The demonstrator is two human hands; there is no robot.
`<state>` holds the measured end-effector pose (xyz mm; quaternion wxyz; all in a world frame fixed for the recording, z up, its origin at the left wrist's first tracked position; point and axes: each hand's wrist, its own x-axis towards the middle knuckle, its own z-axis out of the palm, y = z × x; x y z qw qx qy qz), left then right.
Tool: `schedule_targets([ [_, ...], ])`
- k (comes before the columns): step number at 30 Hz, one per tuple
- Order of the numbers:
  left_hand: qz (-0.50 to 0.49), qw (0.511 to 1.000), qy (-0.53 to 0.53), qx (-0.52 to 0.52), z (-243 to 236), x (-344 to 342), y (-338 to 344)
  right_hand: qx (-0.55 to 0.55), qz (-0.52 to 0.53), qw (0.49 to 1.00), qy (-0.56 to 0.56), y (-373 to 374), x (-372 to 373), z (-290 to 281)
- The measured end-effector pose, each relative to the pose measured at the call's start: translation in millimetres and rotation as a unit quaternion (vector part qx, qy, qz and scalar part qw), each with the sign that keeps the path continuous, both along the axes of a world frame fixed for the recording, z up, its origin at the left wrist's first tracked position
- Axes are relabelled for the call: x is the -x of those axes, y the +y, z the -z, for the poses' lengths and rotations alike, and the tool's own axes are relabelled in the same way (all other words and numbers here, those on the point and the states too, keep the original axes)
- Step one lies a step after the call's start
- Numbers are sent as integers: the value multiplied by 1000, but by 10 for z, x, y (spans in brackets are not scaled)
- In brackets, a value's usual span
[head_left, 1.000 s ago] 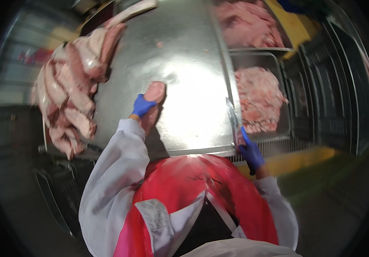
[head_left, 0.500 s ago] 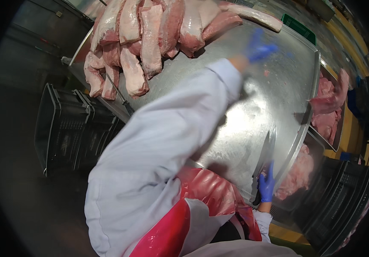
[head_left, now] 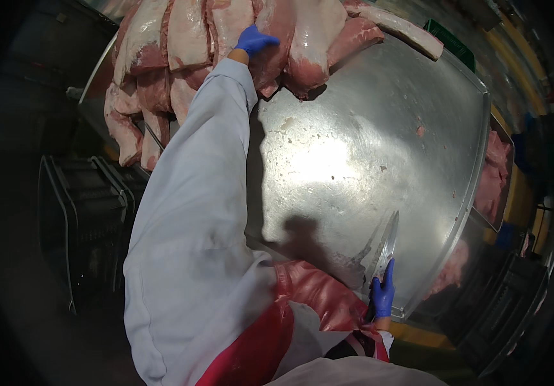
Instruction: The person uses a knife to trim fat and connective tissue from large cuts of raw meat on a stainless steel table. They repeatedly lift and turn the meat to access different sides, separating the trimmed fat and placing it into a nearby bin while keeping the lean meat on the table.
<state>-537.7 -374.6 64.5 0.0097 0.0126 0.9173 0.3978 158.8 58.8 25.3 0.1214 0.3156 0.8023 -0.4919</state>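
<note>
My left hand [head_left: 255, 40], in a blue glove, reaches far out to the pile of pork slabs [head_left: 189, 33]. It lies over the edges of two long slabs, its thumb stretched to the right. Part of its fingers is hard to make out against the meat. Low at the right, my gloved right hand [head_left: 383, 296] is closed around the handle of a knife [head_left: 388, 241]. The long blade points away from me, just above or on the metal table [head_left: 412, 161]; I cannot tell which.
A thin tool shaft [head_left: 153, 134] shows beside the slabs, partly behind my sleeve. Black crates [head_left: 84, 212] stand at the left, more [head_left: 502, 309] at the right. A tray of pink meat [head_left: 494, 170] and pale trimmings [head_left: 450, 270] lie beyond the table's right rim. A green crate [head_left: 450, 40] stands behind.
My left hand has swung from the bare right side of the table leftward onto the pork pile. A meat strip over the right tray has gone from view. My right hand still holds the knife.
</note>
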Motion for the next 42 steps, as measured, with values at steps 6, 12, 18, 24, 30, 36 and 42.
schedule_targets([
  [6,-18,992,65,106,-37,-154,20,20,-24,998,59,-234,432,-14],
  [12,-36,984,134,113,42,-876,350,17,-25,999,28,-390,362,-68],
  [18,128,929,317,142,817,-2418,600,14,-34,999,32,-358,234,29],
  [24,307,883,320,153,1132,-4142,1019,-18,70,990,123,-212,89,-97],
  [30,470,805,337,133,1205,-4456,1450,22,69,981,178,385,875,-445],
  [36,403,863,291,92,1135,-4109,1807,-46,15,995,92,936,1596,230],
  [42,-139,987,-74,-10,1219,-3878,2735,236,125,953,143,722,696,392],
])
